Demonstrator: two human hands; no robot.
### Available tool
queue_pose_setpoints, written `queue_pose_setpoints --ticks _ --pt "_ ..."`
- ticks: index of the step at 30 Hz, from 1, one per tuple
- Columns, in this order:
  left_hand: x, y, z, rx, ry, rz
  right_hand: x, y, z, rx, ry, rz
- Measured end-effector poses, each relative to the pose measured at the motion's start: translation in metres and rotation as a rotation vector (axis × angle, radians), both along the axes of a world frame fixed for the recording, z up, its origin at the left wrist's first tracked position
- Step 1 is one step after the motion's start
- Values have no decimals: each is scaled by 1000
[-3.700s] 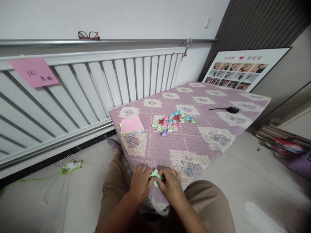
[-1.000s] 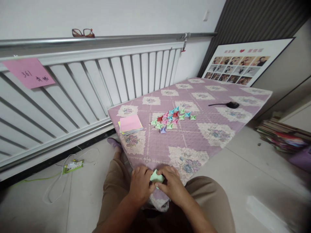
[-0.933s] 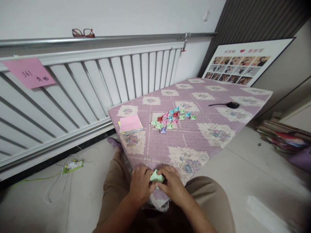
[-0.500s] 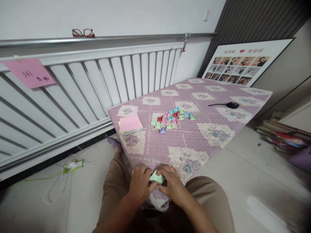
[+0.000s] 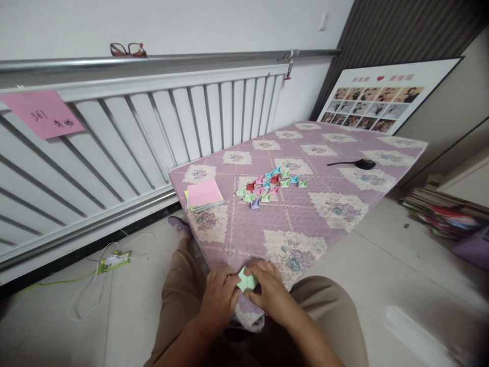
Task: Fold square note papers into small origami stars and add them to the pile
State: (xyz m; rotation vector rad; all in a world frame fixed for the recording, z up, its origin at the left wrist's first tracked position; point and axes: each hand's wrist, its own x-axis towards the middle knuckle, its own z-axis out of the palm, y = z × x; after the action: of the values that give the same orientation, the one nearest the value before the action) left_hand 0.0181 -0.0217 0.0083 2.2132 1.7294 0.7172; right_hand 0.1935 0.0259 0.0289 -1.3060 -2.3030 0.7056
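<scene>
Right now, you have a small piece of folded green paper [image 5: 245, 282] between your two hands, over the near corner of the bench [image 5: 255, 232]. Your right hand [image 5: 270, 289] has its grip closed on the paper, with a finger on top and the thumb by the bottom edge. Your left hand [image 5: 220, 294] has its fingertips at the paper's left corner, but I cannot tell if that grip is pinching it or just touching it. A purple cloth [image 5: 313, 234] with cream flower patches covers the bench. Farther up, in front of your hands, sits a bunch of little folded papers [image 5: 265, 187] in blue, green, red, pink and purple. They are set close together, and the purple one is nearest to you. To the left of the bunch, near the bench's left edge, is a stack of paper [image 5: 205, 194] with a pink sheet on top and a bit of yellow poking out. Far off to the right lies a black thing [image 5: 365, 163] with a thin tail. Behind the bench is a white radiator [image 5: 214, 120], and a pair of glasses [image 5: 128, 50] rests on the pipe [image 5: 214, 57] above it.
</scene>
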Motion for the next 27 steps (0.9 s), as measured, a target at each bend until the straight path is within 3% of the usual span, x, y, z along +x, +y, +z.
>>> queue_pose_setpoints --ticks 6,17,27 --pt "-1 -5 1 -47 169 -164 3 1 0 -26 13 25" --pt "-7 -18 6 -64 339 -224 11 5 -6 -14 40 59" --pt "-4 -25 -16 307 391 -169 10 8 -9 -66 46 54"
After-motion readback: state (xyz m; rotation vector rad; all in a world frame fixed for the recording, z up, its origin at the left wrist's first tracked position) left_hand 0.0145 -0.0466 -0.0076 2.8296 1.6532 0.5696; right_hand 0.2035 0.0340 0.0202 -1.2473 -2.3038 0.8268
